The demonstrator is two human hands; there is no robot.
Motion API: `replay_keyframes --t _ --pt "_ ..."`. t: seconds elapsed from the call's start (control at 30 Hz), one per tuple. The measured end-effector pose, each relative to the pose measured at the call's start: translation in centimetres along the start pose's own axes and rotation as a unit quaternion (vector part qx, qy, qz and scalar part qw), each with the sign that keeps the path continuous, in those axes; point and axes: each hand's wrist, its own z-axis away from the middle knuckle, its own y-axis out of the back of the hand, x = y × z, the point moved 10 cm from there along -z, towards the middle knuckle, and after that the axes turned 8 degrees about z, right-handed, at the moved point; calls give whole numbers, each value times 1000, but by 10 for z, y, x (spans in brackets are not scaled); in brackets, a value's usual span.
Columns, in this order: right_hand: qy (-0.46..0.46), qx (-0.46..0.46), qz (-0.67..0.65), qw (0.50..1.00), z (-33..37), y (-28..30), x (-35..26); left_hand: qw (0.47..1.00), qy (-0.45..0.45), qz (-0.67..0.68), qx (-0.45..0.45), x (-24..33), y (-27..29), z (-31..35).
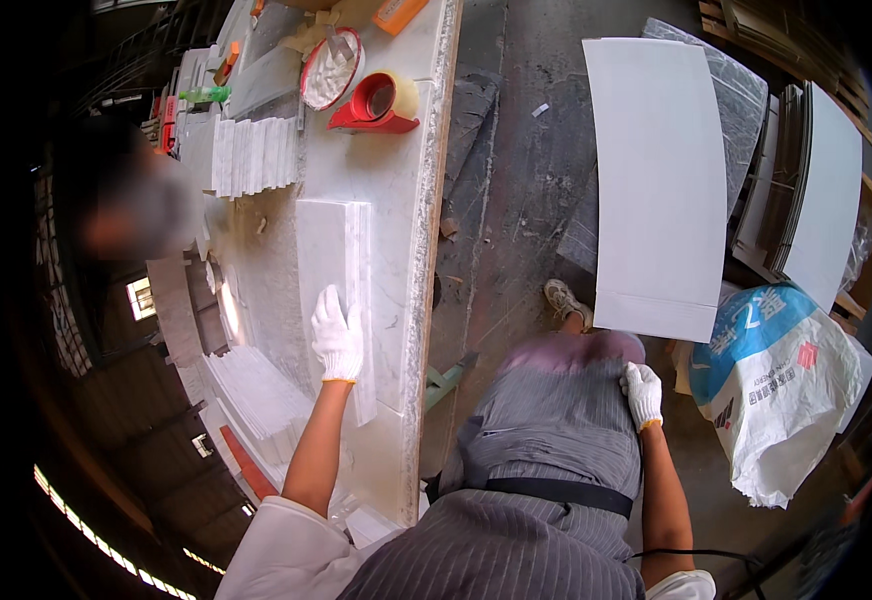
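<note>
Through the head camera I have my left hand (337, 338), in a white knit glove with a yellow cuff edge, laid palm down over the white slabs (328, 240), its fingers a little apart and pointing away from me. It is not closed around anything that I can see. The slabs lie lengthwise on the pale table (393, 270), near its rough right edge. My right hand (642, 393), gloved alike, is down beside the striped apron (546, 430), fingers curled; I cannot tell whether it pinches the cloth or only rests against it.

Further up the table I see a red-rimmed bowl (306, 84) of white paste (330, 82) with a scraper (339, 46) in it, and just beside it a red tape dispenser (371, 126). Left of these stands a row of white strips (254, 157); another stack (256, 395) is left of my forearm. A blurred person (136, 195) is across the table. On my right, a large white board (656, 190) overlaps a grey slab (746, 95), and a white and blue bag (786, 410) sits near the board's lower corner
</note>
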Motion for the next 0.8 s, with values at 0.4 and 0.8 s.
replay_keyframes --t 0.4,0.8 --pt "-35 22 -61 997 7 11 24 999 24 -17 -37 17 3 -3" --pt "-44 28 -71 996 0 18 19 990 44 -126 41 32 -10 0"
